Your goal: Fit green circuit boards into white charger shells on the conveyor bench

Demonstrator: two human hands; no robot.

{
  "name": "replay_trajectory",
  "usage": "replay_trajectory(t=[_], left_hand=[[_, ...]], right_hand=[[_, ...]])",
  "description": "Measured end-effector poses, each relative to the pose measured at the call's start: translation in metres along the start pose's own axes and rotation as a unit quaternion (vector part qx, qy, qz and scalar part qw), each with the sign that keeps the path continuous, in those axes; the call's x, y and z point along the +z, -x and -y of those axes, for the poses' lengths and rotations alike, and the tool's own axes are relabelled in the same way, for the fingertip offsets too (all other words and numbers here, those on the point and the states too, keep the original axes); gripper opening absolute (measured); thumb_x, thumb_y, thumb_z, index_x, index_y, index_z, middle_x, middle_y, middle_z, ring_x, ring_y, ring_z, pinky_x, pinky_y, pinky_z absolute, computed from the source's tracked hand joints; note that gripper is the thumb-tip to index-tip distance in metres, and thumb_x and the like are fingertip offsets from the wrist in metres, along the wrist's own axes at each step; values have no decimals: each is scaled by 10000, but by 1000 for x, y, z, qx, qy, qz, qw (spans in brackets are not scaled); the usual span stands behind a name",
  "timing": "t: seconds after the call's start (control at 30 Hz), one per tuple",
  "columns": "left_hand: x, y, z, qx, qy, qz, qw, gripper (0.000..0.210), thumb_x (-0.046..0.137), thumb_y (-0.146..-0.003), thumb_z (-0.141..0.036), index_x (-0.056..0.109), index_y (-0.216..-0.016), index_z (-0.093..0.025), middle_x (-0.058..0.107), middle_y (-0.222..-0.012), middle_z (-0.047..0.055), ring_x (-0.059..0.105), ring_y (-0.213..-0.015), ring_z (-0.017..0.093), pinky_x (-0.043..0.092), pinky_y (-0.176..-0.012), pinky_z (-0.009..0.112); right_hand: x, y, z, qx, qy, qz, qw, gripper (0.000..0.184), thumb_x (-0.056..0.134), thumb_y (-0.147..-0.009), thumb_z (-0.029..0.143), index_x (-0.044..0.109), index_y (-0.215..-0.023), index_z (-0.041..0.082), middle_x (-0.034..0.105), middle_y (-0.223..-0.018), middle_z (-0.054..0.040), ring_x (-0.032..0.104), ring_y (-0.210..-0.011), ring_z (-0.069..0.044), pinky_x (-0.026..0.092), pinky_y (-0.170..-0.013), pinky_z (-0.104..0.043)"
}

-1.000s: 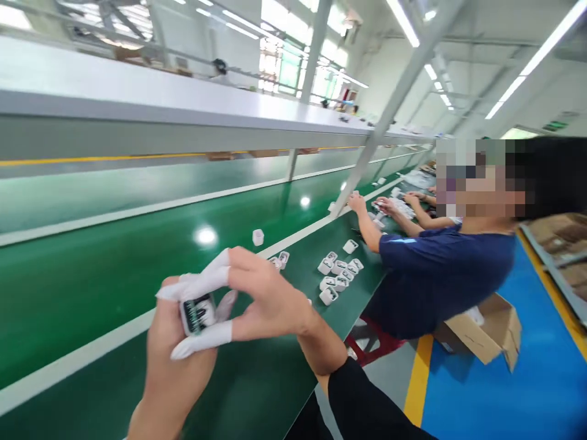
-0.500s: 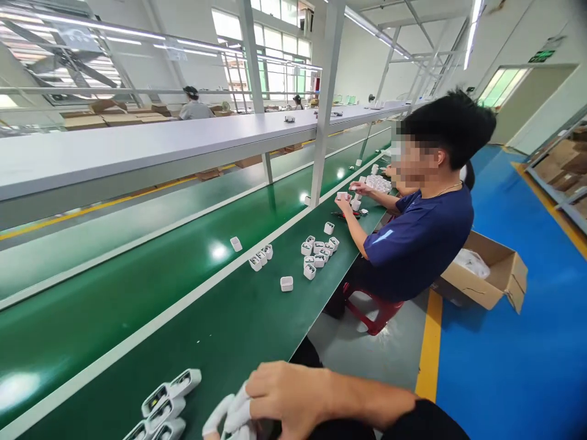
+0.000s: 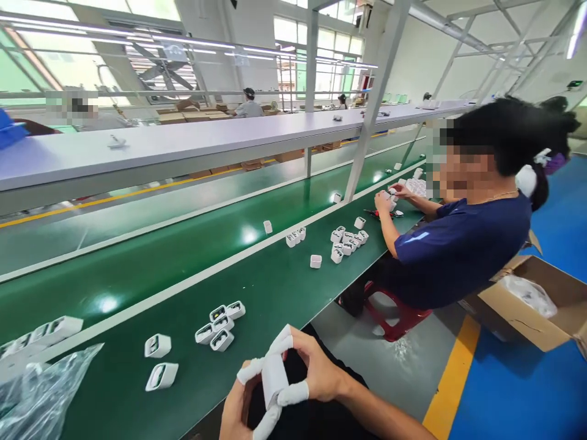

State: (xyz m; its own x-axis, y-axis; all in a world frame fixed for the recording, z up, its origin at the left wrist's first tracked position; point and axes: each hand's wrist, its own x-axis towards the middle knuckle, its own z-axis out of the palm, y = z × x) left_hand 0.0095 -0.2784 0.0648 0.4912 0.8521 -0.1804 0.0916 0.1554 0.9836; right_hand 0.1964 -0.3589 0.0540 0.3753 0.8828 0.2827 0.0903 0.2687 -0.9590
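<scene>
Between both hands I hold a small white plastic housing [image 3: 274,379], over my lap at the edge of the green bench. My left hand [image 3: 241,403] grips its left side, with white finger cots on thumb and finger. My right hand [image 3: 316,366], also in finger cots, pinches it from the right. Just beyond, a cluster of white housings [image 3: 221,324] lies on the bench, with dark parts showing inside. Two more, an upper housing [image 3: 157,346] and a lower housing [image 3: 162,376], lie to the left.
A clear plastic bag [image 3: 50,391] lies at lower left beside a row of housings [image 3: 59,330]. A green conveyor belt [image 3: 183,256] runs behind the bench. To the right, a co-worker [image 3: 472,250] handles white parts, near an open carton [image 3: 527,305].
The view has swung left, bringing more of the bench into sight. My right hand was low at the edge with white parts; now both hands show, holding one housing.
</scene>
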Motion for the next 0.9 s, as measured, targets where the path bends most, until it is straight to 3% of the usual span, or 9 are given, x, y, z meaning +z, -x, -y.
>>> replay_trajectory(t=[0.13,0.23,0.33,0.43,0.53,0.7,0.83,0.9], left_hand=[[-6,-18,8,45,74,-21,996,815,1151,-356,-500,836,-1068,-258,871,-1132,92,864,-1109,452,725,-1072,556],[2,-27,-10,83,136,-34,987,724,1163,-386,-501,796,-941,-214,837,-948,73,860,-886,337,751,-888,430],[8,-37,-31,121,226,-91,962,699,1163,-440,-556,757,-883,-198,806,-871,49,811,-786,235,708,-769,310],[-1,-47,-41,152,288,-103,940,692,1124,-534,-643,749,-895,-187,792,-837,36,766,-687,183,699,-727,302],[-14,-46,-40,156,314,-129,928,671,1143,-542,-575,722,-892,-187,794,-848,27,767,-700,174,706,-767,317],[-17,-32,-11,123,349,-160,915,759,1187,-412,-516,710,-899,-182,823,-891,42,801,-799,201,683,-819,318],[-10,-34,32,80,375,-159,910,884,1218,-216,-436,688,-869,-161,802,-816,33,753,-728,160,615,-737,265],[-7,-37,52,64,381,-167,907,920,1215,-155,-437,685,-851,-153,789,-793,31,714,-686,130,590,-711,249]], right_hand=[[13,-17,15,5,-44,0,999,739,1033,-623,816,668,-856,217,637,-926,8,551,-846,-166,476,-796,-338],[23,-40,26,26,-53,32,998,673,1002,-722,791,707,-888,209,653,-882,10,586,-836,-171,491,-809,-335],[36,-70,36,62,-50,60,995,619,997,-763,757,751,-897,205,707,-919,-13,620,-866,-185,523,-846,-337],[55,-98,41,96,-96,102,985,570,921,-854,770,806,-967,223,736,-963,-31,633,-820,-189,557,-798,-336],[72,-111,41,99,-122,150,976,491,951,-855,705,850,-1004,248,765,-1002,-49,666,-835,-213,584,-782,-346],[81,-97,13,87,-107,160,977,386,983,-842,603,892,-995,260,824,-1027,-75,759,-975,-282,640,-929,-411],[69,-77,-36,127,-87,133,979,471,971,-812,654,912,-1033,242,855,-983,-101,800,-886,-302,657,-793,-401],[58,-69,-60,143,-70,132,978,501,989,-780,654,913,-1045,235,869,-1035,-120,826,-935,-329,673,-799,-406]])
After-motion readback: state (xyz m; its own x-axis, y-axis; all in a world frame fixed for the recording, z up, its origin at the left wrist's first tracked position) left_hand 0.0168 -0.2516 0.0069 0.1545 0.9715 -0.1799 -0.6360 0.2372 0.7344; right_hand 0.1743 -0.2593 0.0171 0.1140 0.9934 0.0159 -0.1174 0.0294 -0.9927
